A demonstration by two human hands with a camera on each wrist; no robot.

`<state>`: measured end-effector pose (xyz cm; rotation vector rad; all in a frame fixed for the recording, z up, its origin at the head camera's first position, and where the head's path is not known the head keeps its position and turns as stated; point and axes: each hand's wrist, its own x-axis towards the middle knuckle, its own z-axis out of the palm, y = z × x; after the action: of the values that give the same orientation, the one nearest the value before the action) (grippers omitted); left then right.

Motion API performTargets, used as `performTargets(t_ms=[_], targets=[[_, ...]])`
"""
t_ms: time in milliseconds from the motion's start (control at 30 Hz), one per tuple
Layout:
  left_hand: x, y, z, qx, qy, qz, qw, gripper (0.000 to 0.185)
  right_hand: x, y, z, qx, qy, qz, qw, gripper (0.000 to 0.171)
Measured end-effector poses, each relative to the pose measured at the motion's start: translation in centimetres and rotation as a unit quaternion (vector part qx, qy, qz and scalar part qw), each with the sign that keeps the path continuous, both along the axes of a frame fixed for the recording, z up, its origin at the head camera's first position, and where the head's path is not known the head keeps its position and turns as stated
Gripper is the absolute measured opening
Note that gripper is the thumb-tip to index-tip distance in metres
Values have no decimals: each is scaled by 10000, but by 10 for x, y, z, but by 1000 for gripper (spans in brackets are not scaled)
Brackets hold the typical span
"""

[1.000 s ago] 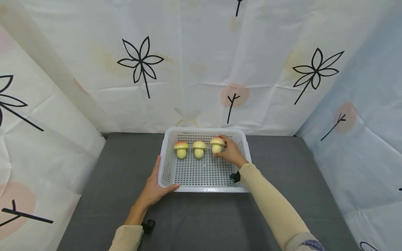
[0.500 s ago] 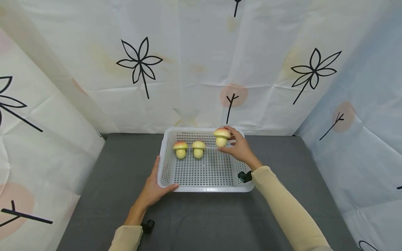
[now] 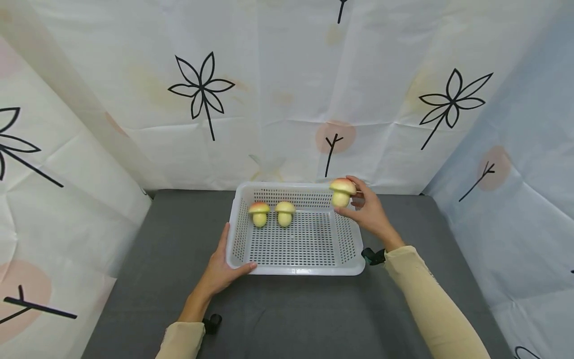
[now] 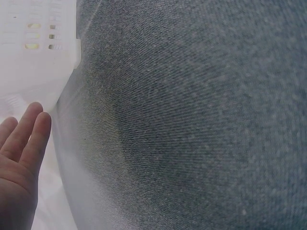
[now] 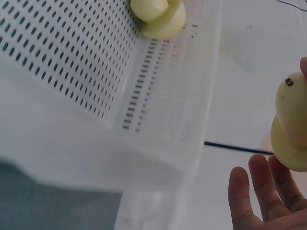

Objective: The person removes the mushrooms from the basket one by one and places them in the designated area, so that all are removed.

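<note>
My right hand (image 3: 372, 217) holds a mushroom (image 3: 342, 192) with a red-tinged yellow cap between thumb and fingers, upright, over the right rear rim of the white basket (image 3: 296, 270). In the right wrist view, the pale stem end of this mushroom (image 5: 290, 108) shows a small dark mark. Two similar mushrooms remain inside, side by side near the back: one red-capped mushroom (image 3: 259, 214) at left and a paler mushroom (image 3: 284, 214) beside it. My left hand (image 3: 219, 271) rests against the basket's front left corner, fingers straight along its outer side, thumb on the front rim.
The basket stands on a dark grey cloth-covered table (image 3: 287, 319), near its back edge. White curtains (image 3: 278, 99) printed with black flowers and pink circles hang behind and at both sides. Dark wrist camera mounts (image 3: 373, 256) sit at both cuffs.
My right hand has lifted the rightmost mushroom from its place in the basket and carried it up and to the right. The left hand and the other two mushrooms have stayed put.
</note>
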<state>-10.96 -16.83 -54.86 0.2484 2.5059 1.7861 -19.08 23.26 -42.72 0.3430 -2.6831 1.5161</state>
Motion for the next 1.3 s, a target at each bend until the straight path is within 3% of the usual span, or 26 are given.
performTargets(t_ms=[167, 400, 467, 667, 1033, 1300], targets=[[1, 2, 7, -95, -110, 16, 9999, 131, 2, 21, -1, -59, 9, -238, 9997, 91], [10, 9, 43, -179, -128, -99, 9997, 127, 14, 36, 11, -148, -95, -402, 9990, 87], [9, 8, 37, -148, -141, -74, 9998, 127, 13, 44, 5, -141, -206, -474, 9986, 87], [-1, 0, 1, -29, -61, -10, 10000, 132, 3, 71, -29, 91, -408, -731, 9964, 90], [-1, -1, -1, -47, -32, 19, 10000, 133, -4, 94, -77, 431, -863, -824, 9919, 91], [-1, 0, 0, 14, -61, 4, 10000, 134, -3, 93, -97, 722, -1196, -935, 9858, 90]])
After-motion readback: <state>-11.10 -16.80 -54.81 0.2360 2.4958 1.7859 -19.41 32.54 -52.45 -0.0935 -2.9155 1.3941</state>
